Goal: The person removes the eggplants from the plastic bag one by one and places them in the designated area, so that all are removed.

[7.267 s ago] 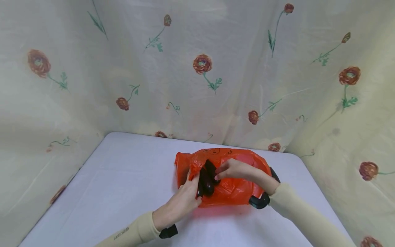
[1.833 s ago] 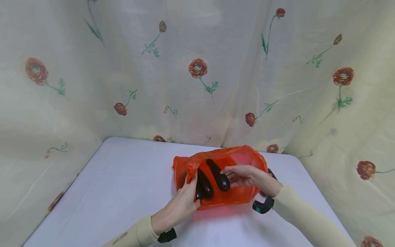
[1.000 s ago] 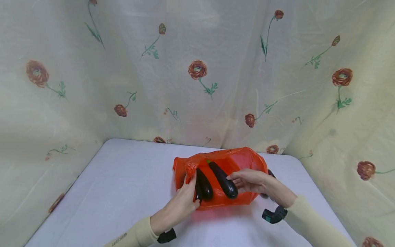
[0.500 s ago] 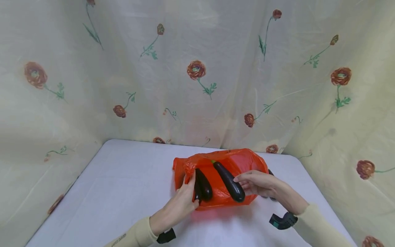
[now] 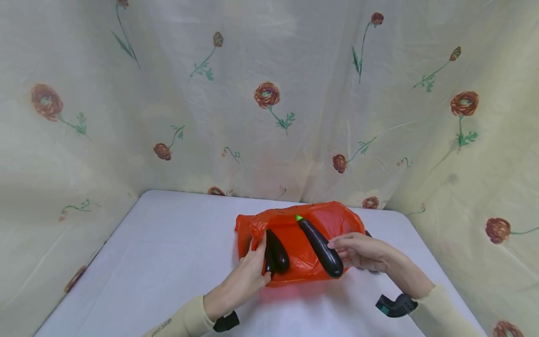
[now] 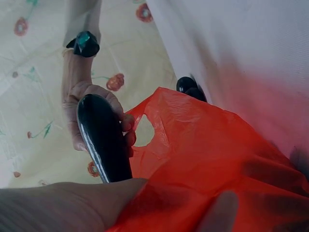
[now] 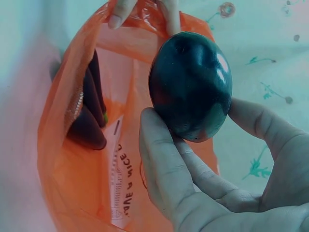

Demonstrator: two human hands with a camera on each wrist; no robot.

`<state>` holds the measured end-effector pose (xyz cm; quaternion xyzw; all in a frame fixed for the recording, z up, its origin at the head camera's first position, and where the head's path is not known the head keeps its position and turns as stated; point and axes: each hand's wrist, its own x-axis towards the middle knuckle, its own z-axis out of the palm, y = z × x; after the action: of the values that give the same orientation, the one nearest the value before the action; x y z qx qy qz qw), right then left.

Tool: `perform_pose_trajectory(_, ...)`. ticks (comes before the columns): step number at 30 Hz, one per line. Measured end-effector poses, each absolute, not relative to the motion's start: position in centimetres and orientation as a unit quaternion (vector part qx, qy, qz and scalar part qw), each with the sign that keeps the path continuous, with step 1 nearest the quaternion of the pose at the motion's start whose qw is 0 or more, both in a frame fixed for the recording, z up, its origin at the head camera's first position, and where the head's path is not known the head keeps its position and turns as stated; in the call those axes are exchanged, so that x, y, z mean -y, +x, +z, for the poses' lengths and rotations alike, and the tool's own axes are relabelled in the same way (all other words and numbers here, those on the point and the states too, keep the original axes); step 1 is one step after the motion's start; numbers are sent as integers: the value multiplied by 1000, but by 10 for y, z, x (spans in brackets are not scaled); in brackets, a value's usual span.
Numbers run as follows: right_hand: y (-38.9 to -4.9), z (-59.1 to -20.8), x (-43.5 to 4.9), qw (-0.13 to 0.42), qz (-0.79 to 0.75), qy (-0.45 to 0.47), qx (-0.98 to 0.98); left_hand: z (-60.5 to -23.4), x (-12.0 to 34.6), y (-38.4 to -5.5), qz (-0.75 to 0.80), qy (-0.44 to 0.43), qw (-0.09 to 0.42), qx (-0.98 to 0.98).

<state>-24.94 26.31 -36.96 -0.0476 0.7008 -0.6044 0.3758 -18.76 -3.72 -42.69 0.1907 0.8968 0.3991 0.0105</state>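
My right hand [image 5: 362, 252] grips a dark, glossy eggplant [image 5: 321, 248] between thumb and fingers. Its green stem end points away, over the open mouth of a red plastic bag [image 5: 294, 276]. In the right wrist view the eggplant [image 7: 190, 87] is seen end-on, its rounded end towards the camera. My left hand [image 5: 246, 274] pinches the bag's rim on the left side and holds the mouth open. More eggplants [image 5: 278, 252] lie inside the bag beside that hand; the right wrist view also shows eggplants [image 7: 89, 111] within it.
The bag lies on a white table [image 5: 177, 252] near its back edge. Dark, rounded objects [image 6: 188, 87] rest on the table beyond the bag, partly hidden by my right arm in the head view. A flowered curtain [image 5: 269, 140] stands behind and at both sides.
My right hand has drawn the eggplant out of the bag's mouth, moving right and nearer, so its green stem end now shows. The left hand keeps its hold on the bag.
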Motion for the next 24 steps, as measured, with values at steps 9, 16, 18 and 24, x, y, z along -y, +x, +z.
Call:
perform_pose_trajectory(9, -245, -358, -275, 370, -601, -61, -706, -427, 36, -185, 388, 190, -9, -902)
perform_pose_trajectory(16, -245, -348, -289, 359, -619, -90, -693, -428, 37, -185, 396, 194, -3, -898)
perform_pose_trajectory(18, -245, -345, -293, 358, -625, -97, -687, -427, 37, -186, 399, 189, 8, -897)
perform_pose_trajectory(24, -247, -336, -307, 350, -635, -112, -679, -427, 37, -186, 397, 188, 11, -898)
